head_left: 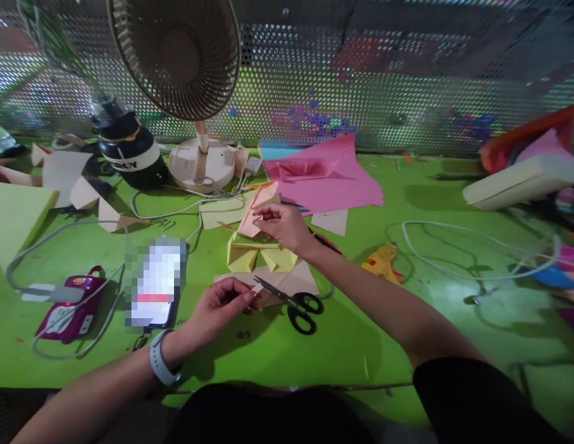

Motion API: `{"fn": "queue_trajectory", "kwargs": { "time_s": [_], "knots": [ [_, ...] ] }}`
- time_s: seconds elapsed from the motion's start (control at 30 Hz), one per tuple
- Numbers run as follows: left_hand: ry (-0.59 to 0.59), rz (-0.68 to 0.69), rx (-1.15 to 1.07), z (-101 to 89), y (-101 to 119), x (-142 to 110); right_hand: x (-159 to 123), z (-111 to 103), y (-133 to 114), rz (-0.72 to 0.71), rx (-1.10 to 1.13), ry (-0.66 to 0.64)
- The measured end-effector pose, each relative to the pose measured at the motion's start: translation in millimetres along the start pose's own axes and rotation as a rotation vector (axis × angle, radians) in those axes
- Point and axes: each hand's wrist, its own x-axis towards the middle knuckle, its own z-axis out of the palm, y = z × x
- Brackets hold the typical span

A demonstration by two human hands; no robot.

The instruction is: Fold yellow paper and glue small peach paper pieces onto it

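My left hand (226, 302) is closed, thumb against fingertips, on a small pale piece of paper (258, 288). My right hand (289, 229) reaches further in, with its thumb and fingers pinching the edge of a peach folded paper (255, 213). Just below it lies a yellow folded paper (243, 254) with two flap-like sides. Black-handled scissors (305, 311) rest beside my left fingertips, blades pointing left over a flat pale peach sheet (308, 280).
A phone (157, 283) and a purple power strip (71, 308) with white cables lie left. Behind them stand a black bottle (132, 154) and a fan (201, 163). Pink paper (333, 179) lies at the back, an orange-yellow paper piece (382, 264) right, rolled papers (518, 182) far right.
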Motion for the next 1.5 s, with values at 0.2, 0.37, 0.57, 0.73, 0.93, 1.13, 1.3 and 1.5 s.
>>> {"fn": "queue_trajectory", "kwargs": {
  "time_s": [0.2, 0.37, 0.57, 0.73, 0.93, 1.13, 1.3, 1.5],
  "knots": [
    [0.004, -0.016, 0.002, -0.6, -1, 0, -1, -2, 6, -0.089, 0.016, 0.008],
    [0.003, -0.028, -0.015, -0.4, -1, 1, 0, 0, 6, -0.143, 0.038, -0.013],
    [0.006, -0.015, -0.022, 1.6, 0, 1, 6, 6, 3, -0.211, -0.036, 0.014],
    [0.011, -0.004, 0.006, 2.1, 1, 0, 6, 9, 2, -0.341, -0.084, 0.072],
    [0.017, 0.003, 0.03, 2.1, 1, -1, 5, 9, 4, -0.329, -0.067, 0.079],
    [0.01, -0.001, 0.023, 2.2, 0, -2, -3, 11, 4, -0.36, -0.035, 0.073],
    [0.025, 0.042, 0.023, -2.1, 0, 0, -10, 9, 7, -0.337, -0.209, 0.06],
    [0.039, 0.121, 0.093, -7.2, 1, 5, -16, 4, 5, -0.314, -0.723, 0.004]
  ]
}}
